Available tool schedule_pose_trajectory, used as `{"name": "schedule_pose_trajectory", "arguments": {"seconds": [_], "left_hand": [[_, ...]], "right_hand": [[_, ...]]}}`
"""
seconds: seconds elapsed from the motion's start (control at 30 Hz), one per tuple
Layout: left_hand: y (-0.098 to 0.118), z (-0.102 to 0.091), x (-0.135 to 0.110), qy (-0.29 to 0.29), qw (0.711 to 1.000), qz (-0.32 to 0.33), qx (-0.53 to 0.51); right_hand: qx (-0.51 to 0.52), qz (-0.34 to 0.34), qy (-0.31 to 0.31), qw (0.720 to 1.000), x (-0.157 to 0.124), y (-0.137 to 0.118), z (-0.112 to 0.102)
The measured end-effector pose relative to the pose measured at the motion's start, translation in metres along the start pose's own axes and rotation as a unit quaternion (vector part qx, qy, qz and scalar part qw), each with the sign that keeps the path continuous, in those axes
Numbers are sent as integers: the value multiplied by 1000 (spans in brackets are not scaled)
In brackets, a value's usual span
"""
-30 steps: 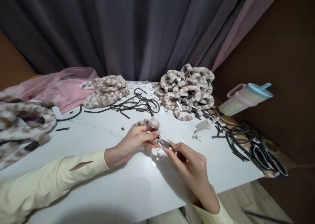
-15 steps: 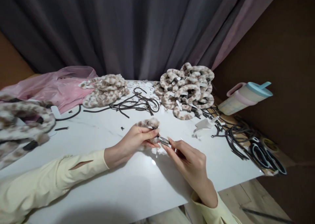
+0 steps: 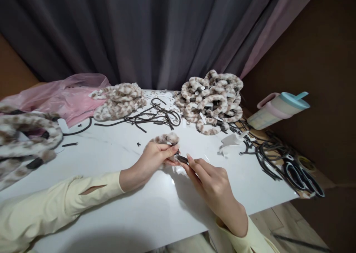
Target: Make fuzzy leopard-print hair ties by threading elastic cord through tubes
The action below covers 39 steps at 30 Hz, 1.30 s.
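Note:
My left hand (image 3: 148, 161) is closed around a fluffy white-and-brown spotted plush tube (image 3: 172, 137), the thumb pressing on top near a dark band. Pinched in the fingers of my right hand (image 3: 214, 182) is a slim dark piece (image 3: 183, 159), its tip touching the end of the plush tube. Whether that piece is a tool or a length of dark tubing, I cannot make out. Much of the plush tube is hidden behind my left fingers. Both hands hover just above the white table (image 3: 133, 212).
Plush rings are heaped at the back right (image 3: 214, 101), with plush tubes (image 3: 121, 101) and a pink plastic bag (image 3: 69, 93) further left. Dark cords (image 3: 158, 114) lie mid-table. Near the right edge are black-handled scissors (image 3: 294, 175) and a tumbler (image 3: 274, 110). More plush rings (image 3: 25, 141) sit left.
The slim piece in my right hand has turned, its shiny grey face now looking dark. My right fingers have shifted slightly along it; my left hand keeps its hold.

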<state>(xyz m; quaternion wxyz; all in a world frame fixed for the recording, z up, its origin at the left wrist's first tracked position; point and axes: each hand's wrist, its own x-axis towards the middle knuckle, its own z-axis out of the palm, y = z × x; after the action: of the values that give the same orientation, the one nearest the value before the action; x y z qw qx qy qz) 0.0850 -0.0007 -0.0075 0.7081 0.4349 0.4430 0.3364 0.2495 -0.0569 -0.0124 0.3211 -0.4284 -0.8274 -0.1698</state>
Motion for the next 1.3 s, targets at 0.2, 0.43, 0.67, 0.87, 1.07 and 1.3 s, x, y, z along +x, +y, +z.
{"name": "schedule_pose_trajectory", "arguments": {"seconds": [0.2, 0.43, 0.67, 0.87, 1.07, 1.3], "left_hand": [[2, 0, 1, -3, 1000, 1, -29], [2, -1, 1, -1, 999, -2, -43], [-1, -2, 2, -5, 1000, 6, -30], [-2, -2, 2, -5, 1000, 8, -26], [-1, -3, 2, -6, 1000, 11, -20], [-1, -1, 0, -8, 1000, 16, -25]], "right_hand": [[48, 63, 55, 995, -1, 4, -2], [85, 89, 69, 990, -7, 1, 2], [85, 95, 76, 989, -4, -1, 4], [76, 92, 79, 990, -4, -1, 5], [122, 136, 73, 981, -3, -4, 2], [139, 141, 68, 978, -3, -5, 0]]}}
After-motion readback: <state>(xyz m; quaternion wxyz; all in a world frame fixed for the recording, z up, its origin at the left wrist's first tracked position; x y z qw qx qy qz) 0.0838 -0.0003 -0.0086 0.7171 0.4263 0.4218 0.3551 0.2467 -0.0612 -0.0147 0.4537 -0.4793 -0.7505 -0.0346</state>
